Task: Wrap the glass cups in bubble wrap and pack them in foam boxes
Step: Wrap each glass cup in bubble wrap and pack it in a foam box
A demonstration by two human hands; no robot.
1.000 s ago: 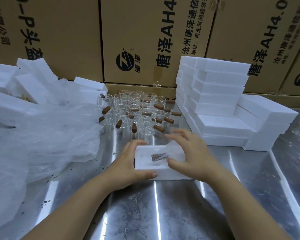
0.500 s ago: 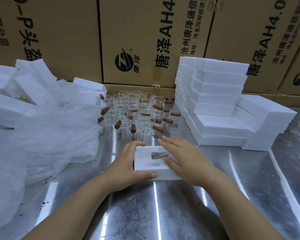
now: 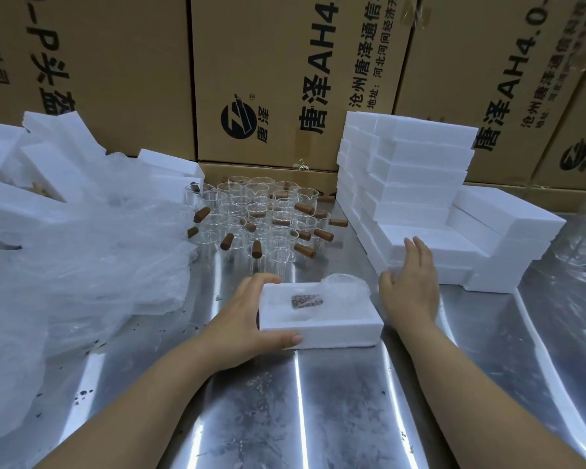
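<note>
- Brown cardboard cartons (image 3: pixel 285 79) at the back carry black print, "唐泽 AH4.0", "沧州唐泽通信" and "地址:河北河间经济开", beside a round black logo
- An open white foam box (image 3: pixel 335 330) sits on the shiny steel table (image 3: pixel 318 401); inside it lies a bubble-wrapped glass cup (image 3: pixel 307 301), brown handle showing through
- The left hand (image 3: pixel 237 319) grips the box's left end, thumb on the near wall, fingers (image 3: pixel 264 278) curled over the far rim
- The right hand (image 3: pixel 410 292) holds nothing, fingers (image 3: pixel 416 248) straight, by the lowest slab of the stacked white foam blocks (image 3: pixel 420 170)
- Clear glass cups with brown wooden handles (image 3: pixel 237 211) stand grouped behind the box
- Crumpled clear bubble wrap (image 3: pixel 82 265) is heaped on the left
</note>
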